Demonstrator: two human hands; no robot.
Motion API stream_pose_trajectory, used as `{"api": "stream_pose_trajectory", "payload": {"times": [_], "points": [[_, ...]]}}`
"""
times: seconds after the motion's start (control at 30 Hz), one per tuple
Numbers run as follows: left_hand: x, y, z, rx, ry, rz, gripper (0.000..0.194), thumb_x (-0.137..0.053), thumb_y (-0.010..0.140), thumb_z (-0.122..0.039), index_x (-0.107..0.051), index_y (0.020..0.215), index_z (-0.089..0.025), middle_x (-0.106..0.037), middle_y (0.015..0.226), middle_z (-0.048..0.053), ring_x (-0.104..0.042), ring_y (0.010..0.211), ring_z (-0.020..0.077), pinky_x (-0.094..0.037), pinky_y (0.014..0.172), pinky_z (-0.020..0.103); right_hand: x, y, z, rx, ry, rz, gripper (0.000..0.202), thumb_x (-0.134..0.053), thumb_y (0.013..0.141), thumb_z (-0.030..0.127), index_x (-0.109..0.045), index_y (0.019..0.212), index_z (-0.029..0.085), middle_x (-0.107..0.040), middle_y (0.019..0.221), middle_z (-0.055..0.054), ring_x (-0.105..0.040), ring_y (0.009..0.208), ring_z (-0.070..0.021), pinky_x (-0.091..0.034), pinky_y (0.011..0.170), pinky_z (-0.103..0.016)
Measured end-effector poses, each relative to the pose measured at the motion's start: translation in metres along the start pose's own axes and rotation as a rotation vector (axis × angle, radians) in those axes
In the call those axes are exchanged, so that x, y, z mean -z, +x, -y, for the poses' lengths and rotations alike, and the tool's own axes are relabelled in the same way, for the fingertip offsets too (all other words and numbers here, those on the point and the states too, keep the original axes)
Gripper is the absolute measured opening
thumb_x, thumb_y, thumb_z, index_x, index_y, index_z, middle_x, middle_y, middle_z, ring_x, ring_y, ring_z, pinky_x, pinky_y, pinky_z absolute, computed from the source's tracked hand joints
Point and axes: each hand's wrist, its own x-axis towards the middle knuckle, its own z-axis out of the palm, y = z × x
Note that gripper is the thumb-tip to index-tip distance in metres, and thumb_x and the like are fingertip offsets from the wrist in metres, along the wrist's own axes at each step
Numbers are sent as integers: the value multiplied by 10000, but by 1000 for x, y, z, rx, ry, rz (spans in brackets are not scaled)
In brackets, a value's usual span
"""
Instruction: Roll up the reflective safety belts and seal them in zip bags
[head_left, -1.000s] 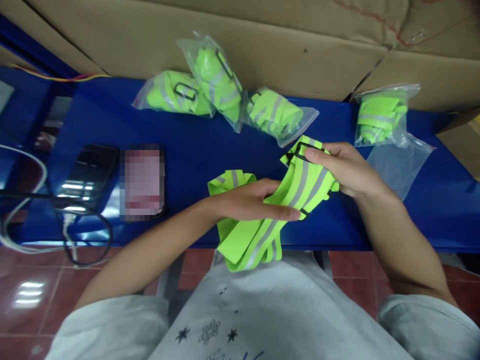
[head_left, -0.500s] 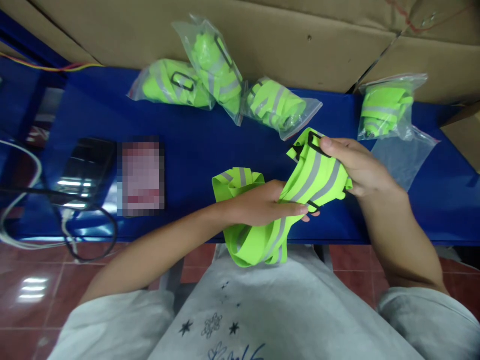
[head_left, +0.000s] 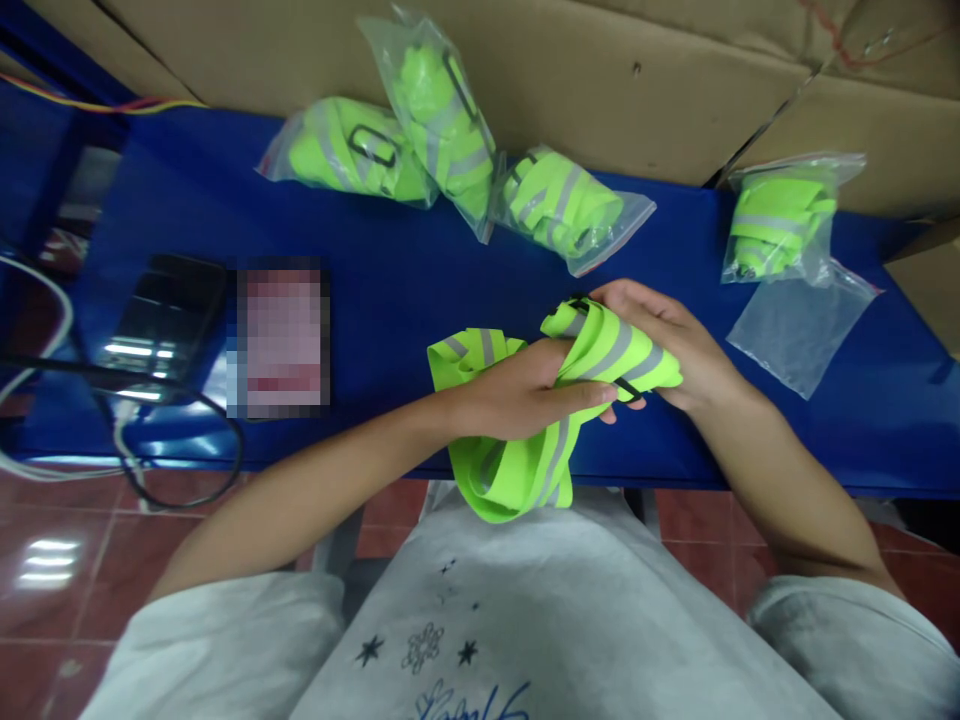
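Neon-green reflective strap (head_left: 600, 352), banded with grey stripes, sits bundled between both hands above the near edge of the blue counter (head_left: 390, 270). Its upper end is rolled into a tight wad, and a black buckle piece peeks out at the top and again at the lower right of the wad. Loose loops of the same strap spill to the left onto the counter and hang down past the counter's edge toward the person's grey shirt.

Left hand (head_left: 525, 400) lies across the middle of the strap, fingers (head_left: 592, 395) stretched over the webbing and pressing it against the wad, thumb up beside it. Right hand (head_left: 675, 345) cups the wad from the far side and below, its fingers curled around the rolled end and clenched on it.

Along the back of the counter, against the cardboard boxes (head_left: 600, 70), lie 3 clear bags (head_left: 450, 150) touching one another, each stuffed with a folded green strap. Well apart to the right a 4th filled bag (head_left: 780, 220) rests partly on an empty clear bag (head_left: 802, 325), flat on the counter. At the left a dark device (head_left: 161, 320) with a glossy surface sits just beside a blurred-out card, and black and white cables (head_left: 150, 450) loop over the counter's edge above the red tiled floor (head_left: 60, 560).
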Motion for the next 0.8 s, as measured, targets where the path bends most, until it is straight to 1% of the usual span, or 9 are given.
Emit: {"api": "stream_pose_trajectory", "payload": {"times": [0.1, 0.17, 0.23, 0.3, 0.4, 0.5, 0.6, 0.7, 0.8], "points": [[1, 1, 2, 7, -98, 3, 367, -638, 1009, -429, -721, 1196, -124, -792, 1163, 133, -777, 978, 199, -635, 871, 309, 8, -3, 2, 42, -73, 181, 726, -503, 884, 857, -747, 1153, 229, -766, 794, -36, -683, 504, -178, -476, 354, -260], [2, 2, 3, 3, -128, -19, 367, -663, 992, -435, -729, 1171, -121, -789, 1176, 140, -779, 988, 203, -636, 871, 302, 10, -7, 2, 142, -208, 259, 677, -633, 866, 780, -711, 1275, 246, -771, 811, -14, -698, 543, -172, -500, 400, -247], [2, 4, 3, 21, -130, -42, 340, -701, 969, -422, -747, 1111, -117, -799, 1135, 138, -779, 1021, 219, -634, 886, 303, 8, -10, -1, 275, -373, 179, 576, -815, 826, 567, -693, 1312, 283, -762, 805, 32, -662, 523, -127, -493, 433, -217], [3, 4, 1, 82, -197, -49, 311, -751, 936, -378, -750, 1103, -117, -803, 1122, 135, -778, 1053, 235, -636, 920, 325, 6, -10, -5, 374, -486, 63, 483, -837, 834, 452, -719, 1276, 294, -758, 816, 50, -625, 509, -99, -495, 460, -215], [2, 4, -2, 210, -398, -14, 333, -808, 881, -260, -734, 1172, -115, -783, 1217, 147, -776, 1095, 248, -633, 981, 373, 6, -9, -7, 497, -546, -81, 341, -790, 883, 448, -773, 1178, 278, -773, 896, 31, -681, 646, -127, -560, 587, -254], [2, 2, -4, 266, -396, 57, 335, -803, 869, -210, -745, 1188, -125, -760, 1284, 135, -753, 1168, 240, -617, 1023, 375, 12, -10, -1, 562, -487, -251, 252, -831, 848, 445, -803, 1018, 261, -761, 876, 33, -702, 746, -142, -567, 659, -263], [4, 0, -4, 239, -209, 140, 328, -768, 908, -290, -762, 1213, -168, -772, 1268, 89, -741, 1195, 231, -606, 1025, 355, 17, -14, 7, 487, -271, -297, 271, -890, 782, 440, -801, 940, 239, -760, 851, 17, -704, 715, -151, -574, 634, -277], [7, 0, -3, 167, -57, 181, 341, -720, 946, -385, -773, 1220, -188, -778, 1260, 71, -739, 1193, 235, -589, 1027, 332, 18, -15, 12, 291, -83, -163, 361, -890, 763, 484, -797, 998, 228, -791, 929, -30, -757, 790, -229, -637, 670, -353], [9, 1, -5, 96, 24, 188, 321, -691, 961, -368, -768, 1217, -190, -777, 1262, 65, -730, 1204, 223, -560, 1045, 308, 16, -12, 12, 78, -8, -4, 428, -826, 791, 563, -785, 1035, 214, -798, 948, -53, -779, 819, -286, -662, 650, -410]]}}
